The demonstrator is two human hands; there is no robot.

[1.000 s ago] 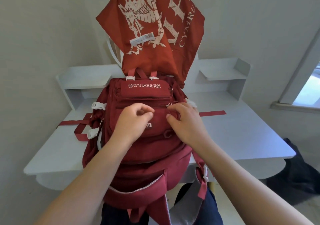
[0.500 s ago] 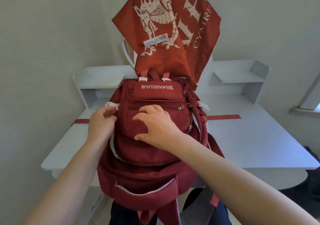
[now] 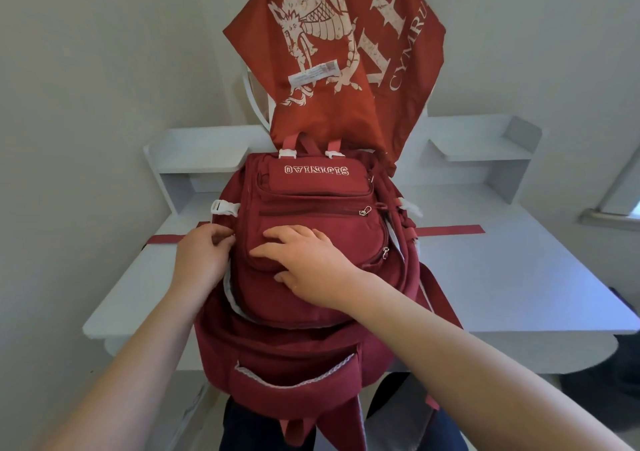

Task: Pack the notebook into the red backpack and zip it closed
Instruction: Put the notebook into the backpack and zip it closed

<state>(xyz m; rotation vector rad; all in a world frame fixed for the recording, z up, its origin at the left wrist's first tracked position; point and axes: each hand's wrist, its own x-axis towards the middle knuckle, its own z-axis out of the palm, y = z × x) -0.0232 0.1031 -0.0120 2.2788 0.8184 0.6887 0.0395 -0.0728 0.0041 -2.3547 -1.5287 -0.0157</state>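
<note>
The red backpack (image 3: 311,201) lies front side up on the white desk (image 3: 502,277), its bottom end hanging over the near edge toward me. My left hand (image 3: 202,256) pinches at the backpack's left side seam, where a pale gap of lining shows; the zipper pull itself is hidden under the fingers. My right hand (image 3: 304,263) rests flat, fingers spread, on the front pocket. No notebook is in sight.
A red cloth with a white dragon print (image 3: 339,55) hangs over a white chair back behind the desk. Small white shelves (image 3: 485,149) stand at the desk's back corners. A red strap (image 3: 450,230) runs across the desktop. A wall is close on the left.
My left hand slid from the front pocket to the backpack's left side seam. My right hand moved left onto the middle of the front pocket and flattened. The view shifted left.
</note>
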